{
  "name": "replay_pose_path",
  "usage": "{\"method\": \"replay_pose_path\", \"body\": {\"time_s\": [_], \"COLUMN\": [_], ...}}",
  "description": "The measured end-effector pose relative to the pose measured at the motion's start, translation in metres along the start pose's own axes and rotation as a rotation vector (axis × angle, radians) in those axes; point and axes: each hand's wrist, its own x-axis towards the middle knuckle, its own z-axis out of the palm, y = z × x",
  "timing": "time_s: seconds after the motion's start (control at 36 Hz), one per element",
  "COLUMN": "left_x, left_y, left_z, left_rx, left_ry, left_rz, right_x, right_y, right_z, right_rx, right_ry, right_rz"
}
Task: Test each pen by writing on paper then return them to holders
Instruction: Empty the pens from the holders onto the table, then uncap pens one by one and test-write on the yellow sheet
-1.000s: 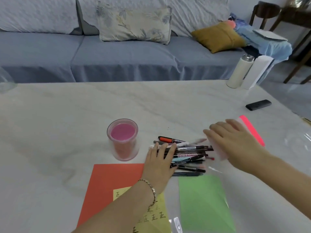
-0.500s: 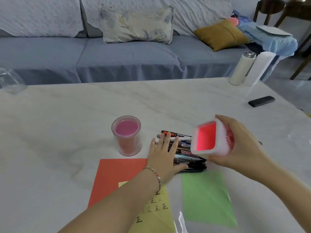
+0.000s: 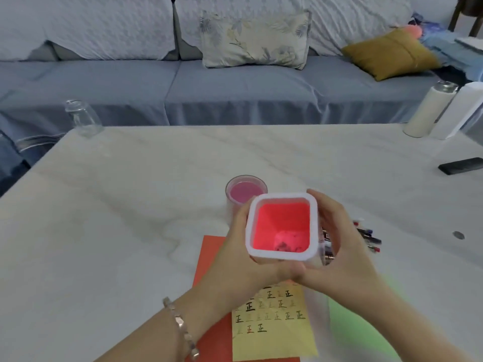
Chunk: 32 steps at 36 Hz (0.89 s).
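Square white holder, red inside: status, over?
Left hand and right hand grip square white red-lined holder, no pens inside. Loose pens on white marble table. Nothing blocking.

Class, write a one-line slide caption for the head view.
Left hand and right hand grip the square red pen holder, no pens inside; pens lie on the table.

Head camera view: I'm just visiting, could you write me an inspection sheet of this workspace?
Surface: white marbled table, lightly veined.
Job's things: square white pen holder with red inside lifted, no pens in it; round pink holder standing behind; loose pens lying right; yellow paper with test marks over orange sheet, green sheet beside.
Clutter: black remote, clear glass, white bottle.
Grippers: left hand and right hand both grip the square holder.
Cables: nothing seen.
Surroundings: blue-grey sofa with cushions.
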Motion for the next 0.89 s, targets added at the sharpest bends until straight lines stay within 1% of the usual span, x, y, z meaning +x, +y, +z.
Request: {"method": "replay_pose_path", "body": {"time_s": [0.06,0.11,0.17,0.22,0.28,0.31,0.36,0.44,0.53,0.58,0.64,0.69,0.72,0.78,0.81,0.83,0.89], "left_x": [-0.008,-0.017,-0.024,-0.028,-0.024,-0.019,-0.005,0.019,0.039,0.049,0.055,0.058,0.057,0.052,0.048,0.043,0.028], "left_y": [-0.001,-0.005,-0.008,-0.008,-0.012,-0.014,-0.02,-0.03,-0.042,-0.051,-0.059,-0.066,-0.068,-0.07,-0.07,-0.068,-0.063], "left_z": [-0.01,-0.02,-0.029,-0.037,-0.05,-0.057,-0.073,-0.09,-0.098,-0.103,-0.107,-0.113,-0.115,-0.114,-0.112,-0.11,-0.099], "left_rx": [0.047,0.076,0.098,0.099,0.094,0.104,0.172,0.274,0.276,0.282,0.284,0.283,0.297,0.366,0.415,0.474,0.586], "left_ry": [0.114,0.22,0.335,0.472,0.583,0.608,0.62,0.618,0.598,0.576,0.552,0.54,0.529,0.513,0.526,0.552,0.598], "left_rz": [0.027,0.052,0.084,0.118,0.122,0.125,0.129,0.1,0.048,0.014,-0.008,-0.042,-0.067,-0.131,-0.171,-0.192,-0.151], "right_x": [0.002,0.004,0.004,0.004,0.004,0.004,0.003,0.001,-0.002,-0.003,-0.004,-0.005,-0.005,-0.005,-0.004,-0.003,-0.002], "right_y": [-0.004,-0.005,-0.001,0.007,0.015,0.02,0.029,0.044,0.063,0.074,0.086,0.087,0.09,0.097,0.1,0.103,0.108], "right_z": [0.013,0.02,0.021,0.018,0.011,0.008,0.0,-0.011,-0.023,-0.027,-0.031,-0.029,-0.028,-0.026,-0.025,-0.023,-0.022], "right_rx": [0.039,0.019,-0.122,-0.294,-0.375,-0.411,-0.475,-0.545,-0.636,-0.76,-0.931,-1.059,-1.113,-1.164,-1.245,-1.282,-1.302], "right_ry": [-0.057,-0.146,-0.215,-0.246,-0.27,-0.279,-0.297,-0.25,-0.211,-0.196,-0.228,-0.278,-0.27,-0.264,-0.249,-0.272,-0.246], "right_rz": [-0.002,0.012,0.012,0.023,0.059,0.069,0.088,0.095,0.179,0.22,0.181,0.183,0.141,0.075,0.04,0.071,0.054]}}
